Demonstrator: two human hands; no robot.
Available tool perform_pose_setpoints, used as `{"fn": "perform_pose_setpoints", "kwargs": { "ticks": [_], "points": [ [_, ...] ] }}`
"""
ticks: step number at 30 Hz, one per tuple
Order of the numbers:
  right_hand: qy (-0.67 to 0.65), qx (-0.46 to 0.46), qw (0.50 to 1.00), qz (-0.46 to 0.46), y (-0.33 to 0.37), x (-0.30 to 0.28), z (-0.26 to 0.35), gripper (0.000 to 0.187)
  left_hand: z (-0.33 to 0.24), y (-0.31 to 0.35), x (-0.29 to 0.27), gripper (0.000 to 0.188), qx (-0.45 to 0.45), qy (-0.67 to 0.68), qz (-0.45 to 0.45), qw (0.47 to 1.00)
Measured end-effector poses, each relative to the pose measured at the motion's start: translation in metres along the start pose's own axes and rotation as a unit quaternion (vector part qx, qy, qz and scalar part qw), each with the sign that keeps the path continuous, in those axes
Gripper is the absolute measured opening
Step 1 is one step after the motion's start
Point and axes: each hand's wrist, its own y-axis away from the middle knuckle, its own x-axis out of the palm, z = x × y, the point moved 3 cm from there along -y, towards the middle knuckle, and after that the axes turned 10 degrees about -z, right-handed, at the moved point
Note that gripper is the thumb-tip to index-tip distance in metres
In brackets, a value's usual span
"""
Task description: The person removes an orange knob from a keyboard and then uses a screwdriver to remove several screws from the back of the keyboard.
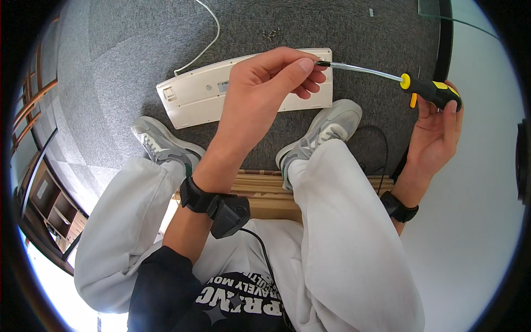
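A screwdriver (365, 70) with a black and yellow handle and a long metal shaft is held level between my two hands. My left hand (279, 74) pinches its dark tip between thumb and forefinger; whether a screw sits there is too small to tell. At the other end, the fingers of my right hand (437, 124) grip the butt of the handle. Below my left hand lies a cream keyboard (193, 97), underside up on the carpet, its middle partly hidden by that hand and wrist. A white cable (213, 39) runs from its far edge.
Several small screws (269, 35) lie scattered on the grey carpet (116, 61) beyond the keyboard. My grey shoes (326, 130) stand close to its near edge. A white wall (481, 182) rises on the right. A dark cable (384, 144) curls near my right shoe. Wooden furniture (55, 213) stands far left.
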Motion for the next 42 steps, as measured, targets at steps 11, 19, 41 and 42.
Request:
{"fn": "perform_pose_setpoints", "kwargs": {
  "ticks": [11, 19, 41, 42],
  "points": [
    [0.033, -0.018, 0.999, -0.019, 0.003, -0.001, 0.000, 0.035, -0.002, 0.002, 0.002, 0.025, 0.004, -0.032, -0.020, 0.999],
    [0.019, -0.014, 1.000, -0.017, 0.003, -0.003, -0.001, 0.035, -0.003, 0.004, 0.005, 0.025, 0.001, -0.027, -0.040, 0.999],
    [-0.053, 0.032, 0.998, 0.007, 0.001, -0.012, -0.002, 0.036, 0.033, 0.011, -0.186, 0.041, 0.115, -0.267, -0.466, 0.836],
    [-0.066, 0.051, 0.997, 0.007, 0.004, -0.003, -0.020, 0.036, 0.034, 0.030, -0.221, 0.051, 0.087, -0.341, -0.497, 0.793]
  ]
}}
